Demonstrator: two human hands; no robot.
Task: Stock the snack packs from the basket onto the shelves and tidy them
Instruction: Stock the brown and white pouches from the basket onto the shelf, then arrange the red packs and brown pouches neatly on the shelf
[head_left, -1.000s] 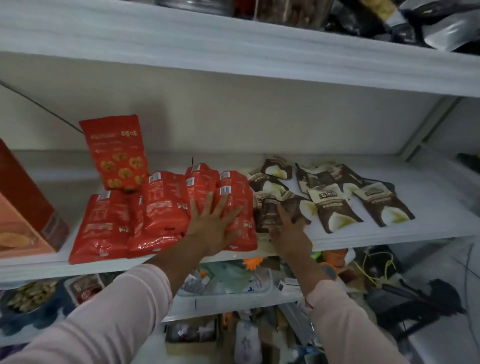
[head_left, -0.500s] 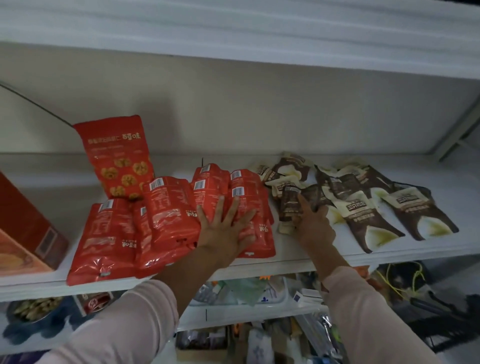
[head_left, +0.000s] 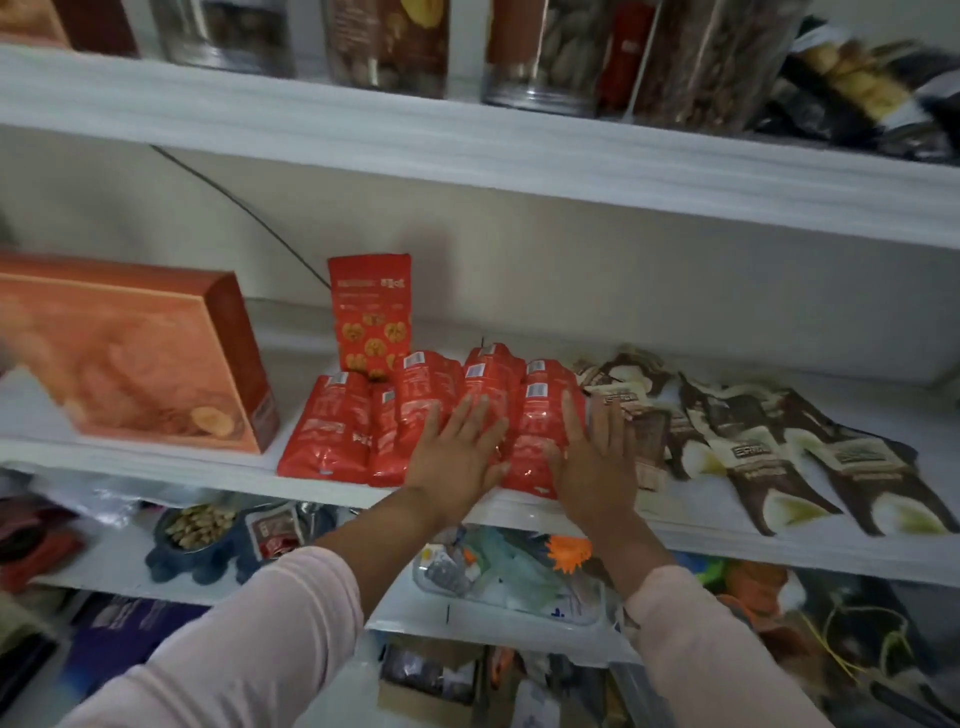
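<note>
1. Two hands lie flat on snack packs on the middle shelf (head_left: 156, 462); no basket shows.
2. The left hand (head_left: 457, 457), fingers straight and spread, presses on the red packs (head_left: 332, 431). These lie overlapping in a row at the shelf's front edge, near its middle.
3. The right hand (head_left: 597, 467), fingers straight and close together, rests on the rightmost red pack. It touches the nearest of the brown packs (head_left: 753, 457), which fan out towards the shelf's right end.
4. One upright pack (head_left: 370, 312), also red, stands at the back; an orange box (head_left: 130, 353) sits at the left end.
5. All packs look light, soft and puffy, with glossy film likely to slide. They are probably best nudged flat-handed from the sides, or pinched at a sealed end.
</note>
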